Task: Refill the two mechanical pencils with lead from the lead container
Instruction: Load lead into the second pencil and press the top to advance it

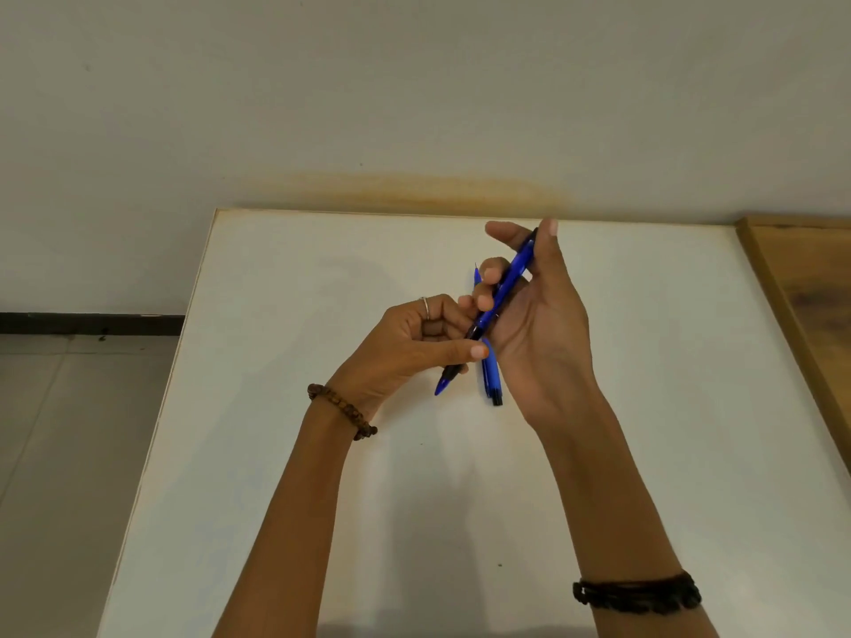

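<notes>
The head view looks down on a smooth, matte white table (644,453) with a thin pale edge, set against a plain off-white wall (414,85) that carries a faint yellowish-brown streak just above the table's far edge. Both hands are raised over the middle of the table and share one blue mechanical pencil (495,306), a slim glossy plastic barrel lying on a slant from upper right to lower left, with a dark grip section near its blue cone tip. The left hand (414,347) pinches that lower grip section between thumb and curled fingers; a thin metal ring sits on one finger and a bracelet of round brown wooden beads (343,409) circles its wrist. The right hand (539,324) is turned palm-up with the upper barrel lying across it, its smaller fingers curled round the barrel while the thumb and one finger stand straight either side of the dark top end. A braided black cord band (638,591) wraps the right forearm. The second blue pencil (489,375) lies flat on the table beneath the hands, its fine metal tip pointing away and its dark cap nearer the person. No writing or brand can be read on either pencil. A wood-grain panel (810,292) borders the table's right side
</notes>
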